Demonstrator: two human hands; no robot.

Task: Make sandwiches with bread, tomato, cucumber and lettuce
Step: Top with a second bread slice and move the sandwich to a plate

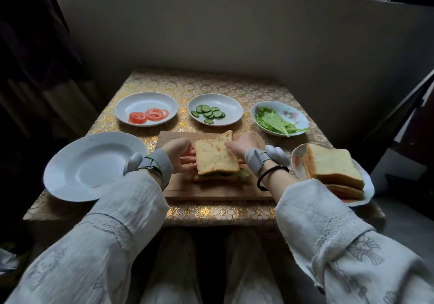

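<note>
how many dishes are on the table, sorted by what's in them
Tomato slices: 1 plate
Cucumber slices: 1 plate
Lettuce: 1 plate
Finished sandwiches: 1 plate
No food: 1 plate
Total: 5 dishes

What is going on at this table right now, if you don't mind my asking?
A person is building a sandwich on the wooden board. Both hands, left hand and right hand, hold the top slice of bread by its edges over a filled bottom layer. Finished sandwiches sit stacked on a plate at the right, and an empty plate waits at the left. Plates of tomato slices, cucumber slices and lettuce stand behind.
</note>
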